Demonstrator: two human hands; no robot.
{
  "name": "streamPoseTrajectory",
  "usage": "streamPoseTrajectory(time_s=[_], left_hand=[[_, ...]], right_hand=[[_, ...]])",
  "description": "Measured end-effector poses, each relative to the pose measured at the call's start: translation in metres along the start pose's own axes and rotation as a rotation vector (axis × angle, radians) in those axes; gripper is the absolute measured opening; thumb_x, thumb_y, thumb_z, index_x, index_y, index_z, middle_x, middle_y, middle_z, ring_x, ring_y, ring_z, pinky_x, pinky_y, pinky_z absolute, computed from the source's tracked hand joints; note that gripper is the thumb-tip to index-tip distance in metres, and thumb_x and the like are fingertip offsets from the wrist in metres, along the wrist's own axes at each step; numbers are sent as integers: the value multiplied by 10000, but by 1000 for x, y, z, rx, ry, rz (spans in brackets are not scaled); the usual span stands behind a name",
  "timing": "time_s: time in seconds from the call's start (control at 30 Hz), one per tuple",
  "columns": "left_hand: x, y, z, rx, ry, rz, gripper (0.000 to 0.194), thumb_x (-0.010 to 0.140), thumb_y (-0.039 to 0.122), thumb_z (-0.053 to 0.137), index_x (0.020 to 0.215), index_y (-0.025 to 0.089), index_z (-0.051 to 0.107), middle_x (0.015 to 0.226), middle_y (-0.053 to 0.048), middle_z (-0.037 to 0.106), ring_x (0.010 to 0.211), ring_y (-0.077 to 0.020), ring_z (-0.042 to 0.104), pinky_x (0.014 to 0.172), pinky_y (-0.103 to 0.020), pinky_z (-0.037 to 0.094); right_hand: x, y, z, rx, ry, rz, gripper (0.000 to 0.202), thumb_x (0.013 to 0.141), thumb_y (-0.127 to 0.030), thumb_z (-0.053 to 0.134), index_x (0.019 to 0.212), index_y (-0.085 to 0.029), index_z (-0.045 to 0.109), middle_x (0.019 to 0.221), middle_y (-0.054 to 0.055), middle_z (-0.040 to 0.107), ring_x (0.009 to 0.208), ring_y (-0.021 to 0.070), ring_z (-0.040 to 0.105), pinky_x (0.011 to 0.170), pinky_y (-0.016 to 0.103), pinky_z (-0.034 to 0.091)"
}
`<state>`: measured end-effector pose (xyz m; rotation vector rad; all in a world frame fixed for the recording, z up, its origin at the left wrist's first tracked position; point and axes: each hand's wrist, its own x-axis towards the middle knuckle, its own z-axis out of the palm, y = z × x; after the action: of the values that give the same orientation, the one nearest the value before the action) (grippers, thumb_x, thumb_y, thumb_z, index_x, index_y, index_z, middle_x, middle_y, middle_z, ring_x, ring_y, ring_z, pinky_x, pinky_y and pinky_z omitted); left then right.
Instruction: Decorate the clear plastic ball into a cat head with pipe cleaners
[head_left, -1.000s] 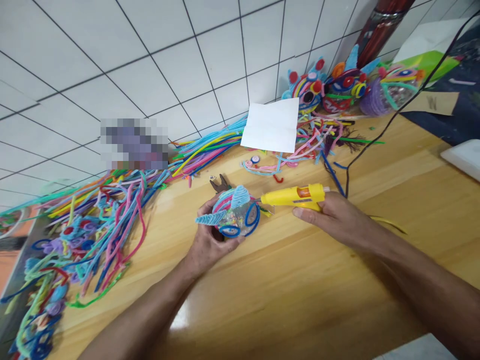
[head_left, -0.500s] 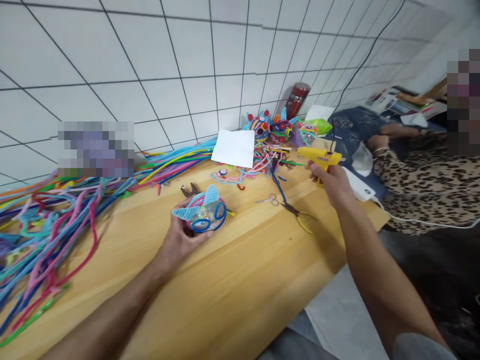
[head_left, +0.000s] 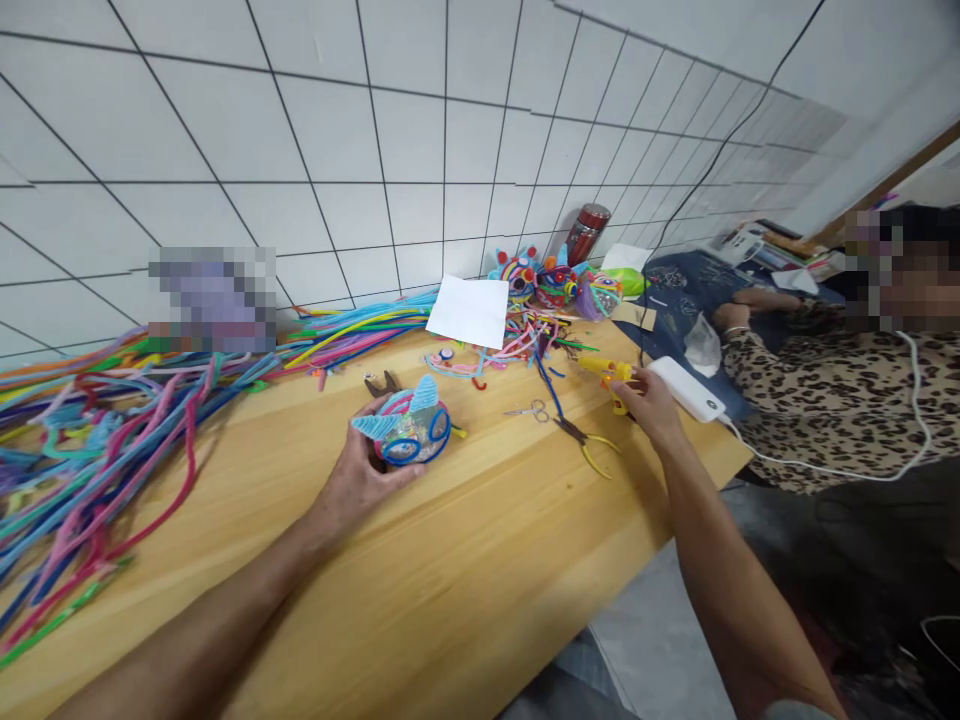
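My left hand [head_left: 365, 468] is wrapped round a clear craft piece [head_left: 414, 428] with light blue pointed ears, blue rings and a pink edge, low over the wooden table [head_left: 450, 560]. At the right, my right hand [head_left: 651, 402] has its fingers on a yellow glue gun [head_left: 609, 375], which lies low near the tabletop with its nozzle to the left. Pliers with yellow handles [head_left: 589, 440] and small scissors [head_left: 534, 411] lie between the hands. Behind the craft piece are dark plier jaws [head_left: 384, 384].
Colourful pipe cleaners [head_left: 172, 400] cover the left and back. White paper [head_left: 469, 311], finished craft figures [head_left: 556, 282] and a red flask [head_left: 587, 234] stand near the wall. A white power bank [head_left: 686, 389] lies at right, beside a person in a leopard-print sleeve [head_left: 765, 370].
My right hand has lowered the yellow glue gun towards the tabletop. The view has tilted up a little. My left hand keeps the craft piece in nearly the same place.
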<state>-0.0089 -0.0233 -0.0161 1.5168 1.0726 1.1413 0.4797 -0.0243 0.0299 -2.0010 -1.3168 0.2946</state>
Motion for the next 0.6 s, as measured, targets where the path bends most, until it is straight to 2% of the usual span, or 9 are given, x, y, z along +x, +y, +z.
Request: streamPoseTrajectory(time_s=[0.1,0.2,0.3,0.4,0.6], left_hand=[[-1,-1,0,-4,2,10,1068,699,483,1016,1564,256,431,1496,-181,643,1370,-362,707,1164,-605,599],[-1,-1,-1,-28,-6,15,1061,698,453,1023,1567,260,446,1502,-183,644,1376,-367,701,1158,-610,605],[-2,1,-1,-42,2,-1,1068,679,445,1035,1564,261,467,1524,-196,628,1374,-374,698,1157,-605,606],[-3,7,0,-58,-10,2,1092,673,451,1040,1577,272,455,1540,-198,620,1393,-373,686,1168,-600,598],[-2,12,1,-14,-2,37,1134,653,461,1048,1588,244,445,1599,-225,551,1533,-401,561,1315,-648,420]], right_hand=[[-3,-5,-19,77,95,-10,682,819,-801,654,1151,-210,723,1145,149,768,1015,301,713,896,452,589],[3,-20,-37,153,93,-38,536,824,-688,720,1091,-225,766,1096,118,795,989,299,722,927,463,581],[19,-40,-48,138,14,-93,447,842,-616,731,1066,-233,791,1021,97,801,901,278,713,832,423,562],[40,-59,-51,25,-96,-182,400,861,-591,746,1049,-243,809,943,92,801,812,266,672,743,400,505],[95,-78,-35,-238,-276,-421,268,910,-519,795,957,-256,814,922,107,809,785,267,655,692,379,420]])
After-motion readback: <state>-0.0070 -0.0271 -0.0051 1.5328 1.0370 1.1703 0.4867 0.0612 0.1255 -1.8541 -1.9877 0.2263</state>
